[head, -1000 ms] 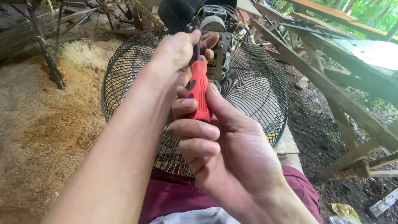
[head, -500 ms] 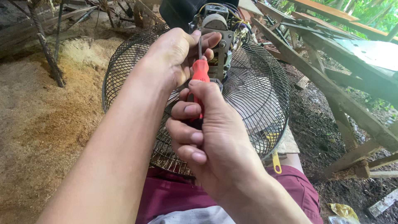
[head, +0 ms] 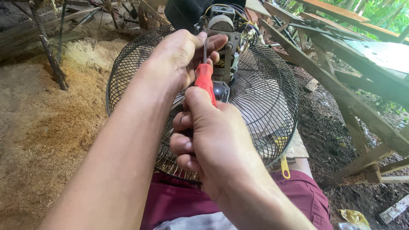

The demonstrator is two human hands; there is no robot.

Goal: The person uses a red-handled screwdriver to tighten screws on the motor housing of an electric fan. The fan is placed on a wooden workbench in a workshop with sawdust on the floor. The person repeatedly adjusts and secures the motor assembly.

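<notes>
Gripping a red-handled screwdriver (head: pixel 205 82) in a closed right hand (head: pixel 213 145), a person drove its tip into the exposed fan motor (head: pixel 223 40) while the left hand (head: pixel 181 57) pinched the shaft steady. Keeping the blade square to the screw looked key; the wire fan guard (head: pixel 264 98) on the lap and wooden beams (head: pixel 341 93) to the right crowded the elbows, with sawdust ground (head: pixel 47 127) open to the left.

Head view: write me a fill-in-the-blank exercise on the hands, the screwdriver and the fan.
1. The right hand grips a screwdriver whose handle is ____ in colour.
2. The left hand steadies the screwdriver's metal ____ between its fingertips.
3. Behind both hands lies the round black wire ____ of a fan, with the bare motor at its centre.
4. The ground to the left is covered with pale ____.

Missing words: red; shaft; guard; sawdust
</notes>
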